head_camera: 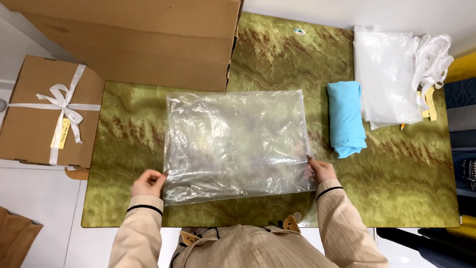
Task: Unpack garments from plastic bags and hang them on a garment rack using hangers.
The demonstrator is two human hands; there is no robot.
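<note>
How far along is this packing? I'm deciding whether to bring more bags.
Done: a ribbon-tied box sits at the left. In hand: left hand and right hand hold an empty clear bag flat. Left: folded blue cloth is unbagged; spare bags remain.

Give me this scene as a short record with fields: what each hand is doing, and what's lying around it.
left hand: grips the near left corner of the clear plastic bag
right hand: grips the bag's near right corner
bag: flat and empty on the green marbled table
right of bag: folded blue cloth, stack of clear bags, white ribbons
left: ribboned cardboard box
far side: large cardboard box
</note>
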